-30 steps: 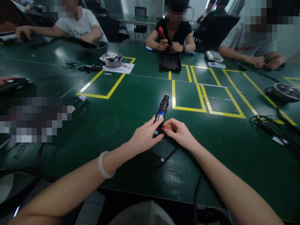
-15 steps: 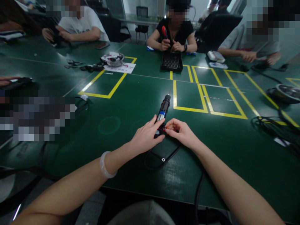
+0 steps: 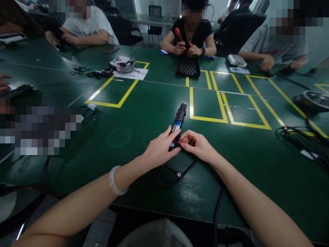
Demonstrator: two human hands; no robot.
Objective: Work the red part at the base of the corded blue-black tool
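Observation:
A slim black electric screwdriver (image 3: 180, 115) lies on the green table, its thin tip pointing away from me. A silver and blue motor section shows at its middle. My left hand (image 3: 160, 145) rests over the lower half, gripping it between thumb and fingers. My right hand (image 3: 197, 143) is closed in a pinch beside the tool's lower end, on a small red-orange piece (image 3: 182, 141) whose exact kind I cannot make out. A black cable (image 3: 189, 168) loops on the table below my hands, with a small pale ring (image 3: 179, 175) on it.
Yellow tape rectangles (image 3: 209, 119) mark the table (image 3: 138, 120) beyond the tool. A black tray (image 3: 187, 67) sits before a co-worker (image 3: 190, 37) who holds a red-handled tool (image 3: 178, 33). Coiled cables (image 3: 295, 140) lie at right; a clear bowl (image 3: 123, 64) stands on paper further back.
My hands and the screwdriver have stayed almost still, with only slight finger movement in my right hand. The co-worker's hands at the far right have shifted slightly.

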